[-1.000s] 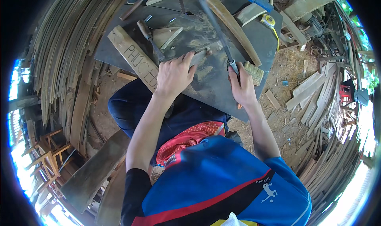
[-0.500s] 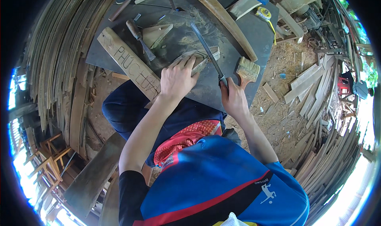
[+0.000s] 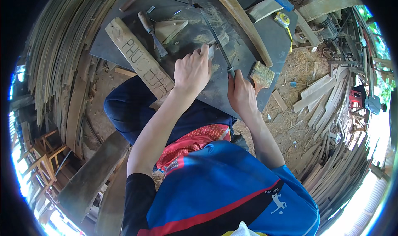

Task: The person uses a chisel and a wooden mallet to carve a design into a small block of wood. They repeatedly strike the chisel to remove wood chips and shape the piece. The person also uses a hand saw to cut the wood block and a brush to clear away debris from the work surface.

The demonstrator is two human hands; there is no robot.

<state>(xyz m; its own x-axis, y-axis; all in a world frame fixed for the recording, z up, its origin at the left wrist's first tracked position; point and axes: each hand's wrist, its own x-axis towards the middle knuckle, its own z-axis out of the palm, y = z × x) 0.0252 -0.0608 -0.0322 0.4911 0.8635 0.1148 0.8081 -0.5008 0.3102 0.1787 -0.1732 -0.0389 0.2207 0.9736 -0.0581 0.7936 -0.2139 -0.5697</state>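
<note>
My left hand (image 3: 192,72) is closed around a small wooden piece (image 3: 224,39), whose far end sticks out past my fingers over the dark tabletop (image 3: 203,96). My fingers hide most of it. My right hand (image 3: 242,93) grips the handle of a long, thin metal file (image 3: 215,37). The file slants up and left, crossing by the wooden piece; whether they touch I cannot tell. Beside my right hand lies a wide paint brush (image 3: 263,73) with pale bristles. Left of my left hand are a wood-handled chisel (image 3: 152,33) and a board with carved letters (image 3: 139,58).
A triangular wood offcut (image 3: 171,30) lies beyond the chisel. A long curved wooden piece (image 3: 244,27) and a yellow tape measure (image 3: 282,19) are at the table's far right. Sawdust dusts the tabletop. Stacked planks (image 3: 70,49) stand at left; scraps litter the floor at right.
My left hand has turned into a more upright fist, and the wooden piece has tilted and shifted away from me. My right hand has drawn slightly left with the file. The view has shifted a little.
</note>
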